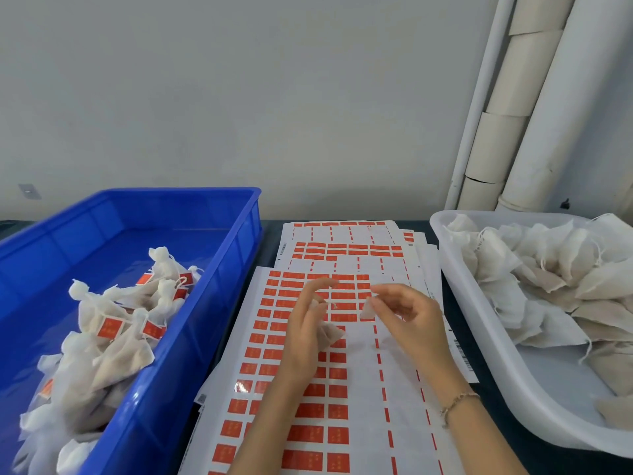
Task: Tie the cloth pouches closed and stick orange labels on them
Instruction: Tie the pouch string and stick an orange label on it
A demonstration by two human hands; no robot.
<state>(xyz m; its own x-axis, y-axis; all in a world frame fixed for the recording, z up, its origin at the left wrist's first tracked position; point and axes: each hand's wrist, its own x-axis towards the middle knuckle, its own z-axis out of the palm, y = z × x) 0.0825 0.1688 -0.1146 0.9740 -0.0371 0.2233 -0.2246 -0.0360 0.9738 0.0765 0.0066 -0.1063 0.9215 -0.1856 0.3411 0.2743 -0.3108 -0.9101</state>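
- The fingers [320, 284] of my left hand [305, 334] are partly stretched out, with the first finger pointing up and away from me.
- The lower fingers of that hand curl in and hold a small cloth pouch [331, 333] against the palm.
- My right hand [411, 320] pinches a small white piece [367, 311] between thumb and fingertip. I cannot tell what that piece is.
- The two hands are near each other but not touching. A thin bit of string shows between them.
- A bracelet [459, 401] sits on my right wrist.
- Both hands hang just over the label sheets [397, 389]. The sheets lie spread out in a loose pile on the dark tabletop [270, 234].
- The top sheet has rows of orange labels [305, 433] on its left part. Its right part is mostly bare.
- To my left stands a blue bin [219, 286]. In it lie tied pouches [113, 341], and some show an orange label.
- To my right stands a white tub [507, 371]. It is heaped with plain pouches [534, 269] with loose strings and no labels.
- Behind the tub, pale pipes [548, 114] run up the wall.
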